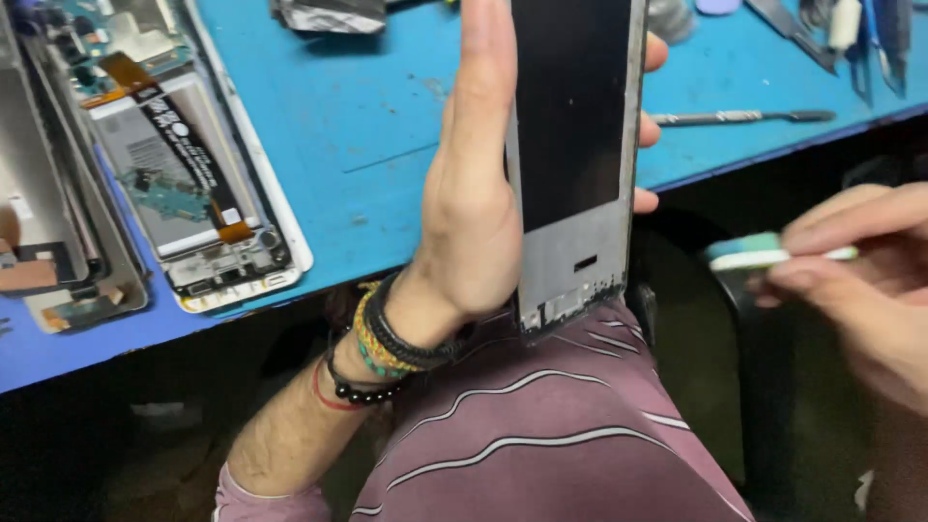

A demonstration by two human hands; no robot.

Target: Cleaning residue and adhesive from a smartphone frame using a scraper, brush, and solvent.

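My left hand [474, 193] grips a phone frame with a dark screen panel [575, 145], held upright on its edge above my lap, thumb along the left side and fingertips showing past the right side. The lower end of the frame shows bare grey metal with a small slot. My right hand [860, 280] is at the right edge, apart from the frame, pinching a thin white and teal tool [773, 253] between its fingers. Several bracelets sit on my left wrist [387, 343].
A blue work mat [358, 126] covers the bench. An opened phone [188, 174] with its battery and boards exposed lies at the left, beside more phone parts [43, 251]. A metal spudger [739, 117] and other tools [851, 39] lie at the back right.
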